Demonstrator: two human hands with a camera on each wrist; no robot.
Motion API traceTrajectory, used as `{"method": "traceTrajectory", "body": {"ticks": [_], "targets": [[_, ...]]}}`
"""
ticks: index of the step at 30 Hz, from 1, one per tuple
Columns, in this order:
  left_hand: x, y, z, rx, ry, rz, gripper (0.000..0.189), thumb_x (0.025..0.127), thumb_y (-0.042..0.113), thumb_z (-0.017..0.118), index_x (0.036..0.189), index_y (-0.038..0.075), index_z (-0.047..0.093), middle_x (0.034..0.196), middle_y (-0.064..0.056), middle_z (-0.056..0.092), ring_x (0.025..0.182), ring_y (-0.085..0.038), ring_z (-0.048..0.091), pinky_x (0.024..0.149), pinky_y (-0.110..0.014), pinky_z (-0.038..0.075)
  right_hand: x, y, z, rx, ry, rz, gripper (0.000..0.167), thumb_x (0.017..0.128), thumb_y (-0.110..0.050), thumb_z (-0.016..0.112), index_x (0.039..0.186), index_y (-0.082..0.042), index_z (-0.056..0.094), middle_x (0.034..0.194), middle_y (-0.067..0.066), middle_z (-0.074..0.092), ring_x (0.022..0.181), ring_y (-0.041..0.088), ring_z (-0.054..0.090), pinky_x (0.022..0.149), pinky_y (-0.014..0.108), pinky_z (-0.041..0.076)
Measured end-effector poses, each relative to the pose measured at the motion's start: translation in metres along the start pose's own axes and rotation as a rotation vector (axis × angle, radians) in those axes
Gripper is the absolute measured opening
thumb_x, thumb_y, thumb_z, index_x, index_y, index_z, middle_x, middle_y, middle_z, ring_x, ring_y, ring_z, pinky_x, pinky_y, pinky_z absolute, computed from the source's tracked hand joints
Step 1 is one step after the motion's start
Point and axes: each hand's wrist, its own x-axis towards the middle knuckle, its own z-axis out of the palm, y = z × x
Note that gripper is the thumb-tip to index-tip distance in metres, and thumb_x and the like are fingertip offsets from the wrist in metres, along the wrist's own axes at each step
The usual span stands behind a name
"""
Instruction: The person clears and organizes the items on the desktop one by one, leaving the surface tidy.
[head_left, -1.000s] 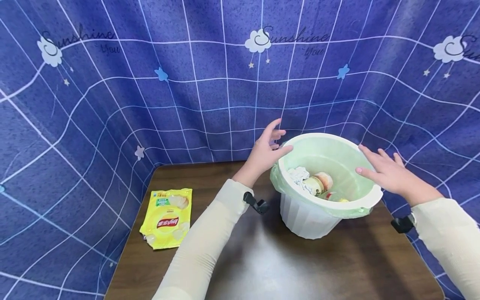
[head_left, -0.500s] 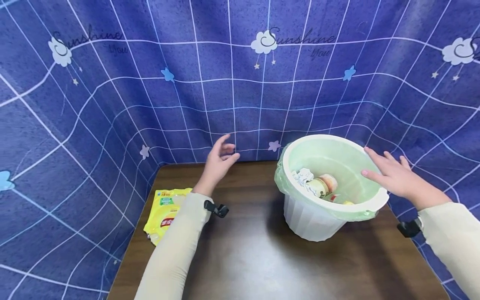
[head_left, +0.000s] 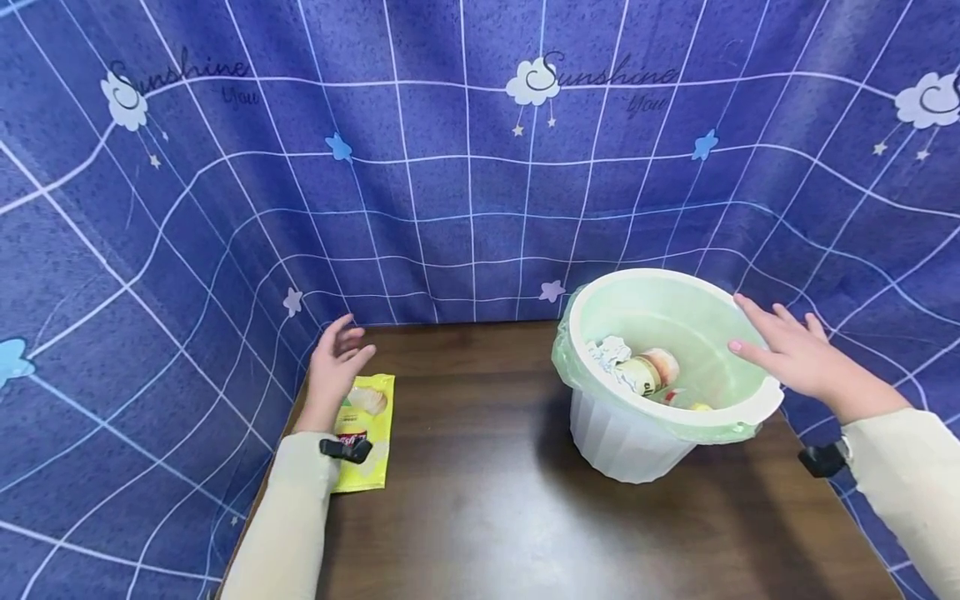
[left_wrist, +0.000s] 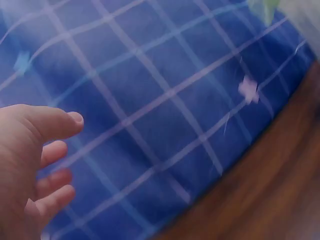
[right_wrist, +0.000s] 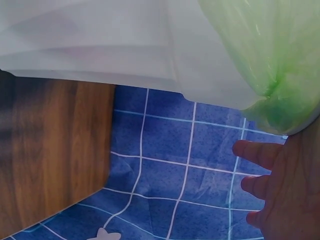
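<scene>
In the head view, my left hand (head_left: pixel 335 379) hovers over the upper left part of a yellow chip bag (head_left: pixel 367 433), hiding some of it. Its fingers are loosely bent with nothing between them, as the left wrist view also shows. My right hand (head_left: pixel 802 358) is at the right rim of a white bin (head_left: pixel 630 446), fingers extended and spread, thumb over the opening. Whether it touches the rim is hard to tell. A pale green bin liner (right_wrist: pixel 280 95) folds over the rim. Inside lie a crumpled white wad (head_left: pixel 609 352) and a labelled container (head_left: pixel 637 375).
Everything stands on a dark brown wooden table (head_left: pixel 480 517). A blue curtain (head_left: pixel 465 208) with a white grid hangs behind and along both sides. A small red and yellow item (head_left: pixel 678 400) lies low in the bin.
My left hand has moved left from beside the bin to above the chip bag. The right hand has stayed by the rim. The view has shifted slightly.
</scene>
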Motion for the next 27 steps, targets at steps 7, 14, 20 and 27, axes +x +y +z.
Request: {"method": "traceTrajectory", "body": {"ticks": [7,14,20,27], "targets": [[-0.018,-0.05,-0.052,0.085,0.062,-0.073,0.074,0.088,0.0,0.075,0.153,0.009,0.042,0.135,-0.025,0.057,0.125,-0.034,0.053,0.112,-0.053,0.039,-0.003,0.0,0.0,0.016,0.009,-0.012,0.077,0.106,-0.044,0.045,0.163,-0.01,0.005,0.16,0.032,0.02,0.142,0.065,0.008,0.108,0.076,-0.014],[-0.044,-0.09,-0.089,0.214,0.021,-0.224,0.093,0.088,0.003,0.078,0.161,0.014,0.022,0.154,-0.023,0.039,0.143,-0.039,0.034,0.12,-0.054,0.025,-0.002,-0.001,0.004,0.031,0.024,-0.028,0.076,0.106,-0.042,0.046,0.163,-0.01,0.007,0.16,0.032,0.021,0.142,0.065,0.01,0.108,0.076,-0.014],[-0.063,-0.112,-0.096,0.232,0.002,-0.354,0.104,0.087,0.006,0.078,0.163,0.013,0.008,0.163,-0.024,0.021,0.15,-0.043,0.018,0.122,-0.057,0.015,-0.002,0.0,0.004,0.024,0.03,-0.029,0.076,0.106,-0.042,0.046,0.163,-0.009,0.008,0.161,0.031,0.02,0.141,0.065,0.011,0.108,0.078,-0.012],[-0.074,-0.133,-0.101,0.295,-0.008,-0.473,0.11,0.085,0.003,0.078,0.162,0.01,0.0,0.16,-0.035,0.016,0.145,-0.055,0.019,0.117,-0.063,0.022,-0.001,-0.001,0.003,0.025,0.029,-0.03,0.076,0.106,-0.041,0.045,0.163,-0.01,0.006,0.161,0.031,0.019,0.141,0.066,0.011,0.107,0.078,-0.012]]}}
